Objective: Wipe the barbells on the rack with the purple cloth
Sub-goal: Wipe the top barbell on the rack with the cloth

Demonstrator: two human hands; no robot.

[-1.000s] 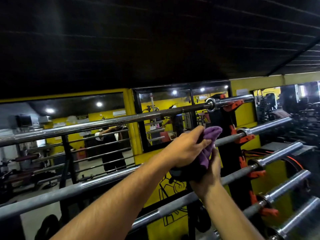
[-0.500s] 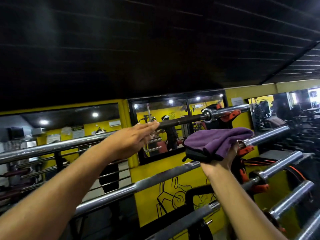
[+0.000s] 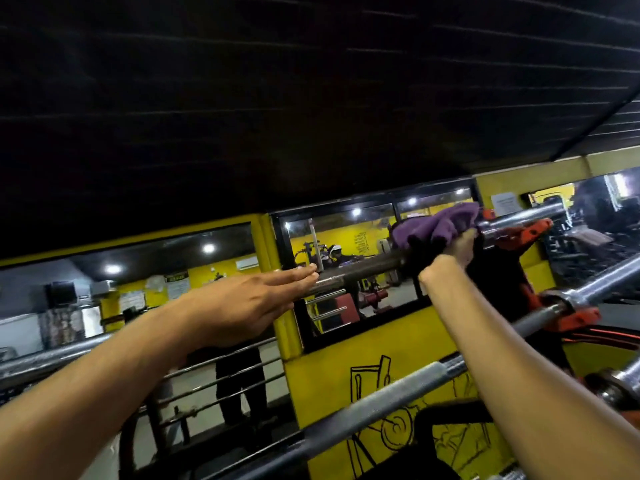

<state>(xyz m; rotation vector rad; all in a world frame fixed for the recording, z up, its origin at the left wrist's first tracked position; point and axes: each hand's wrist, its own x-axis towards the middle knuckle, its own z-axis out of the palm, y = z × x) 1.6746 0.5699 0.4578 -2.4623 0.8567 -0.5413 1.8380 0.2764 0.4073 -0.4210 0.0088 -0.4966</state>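
The left hand [image 3: 242, 306] is held flat with its fingers straight, their tips resting against the top barbell [image 3: 363, 271], while the right hand [image 3: 459, 245] grips the purple cloth [image 3: 436, 226] bunched over the same bar further right, just beside the orange hook [image 3: 519, 237] of the black rack [image 3: 495, 278]. The cloth drapes over the bar's top, covering the spot where the shaft meets the shiny sleeve. Lower barbells [image 3: 398, 389] lie parallel below on the rack, in front of a yellow wall [image 3: 329, 393] with mirrors [image 3: 346, 244].
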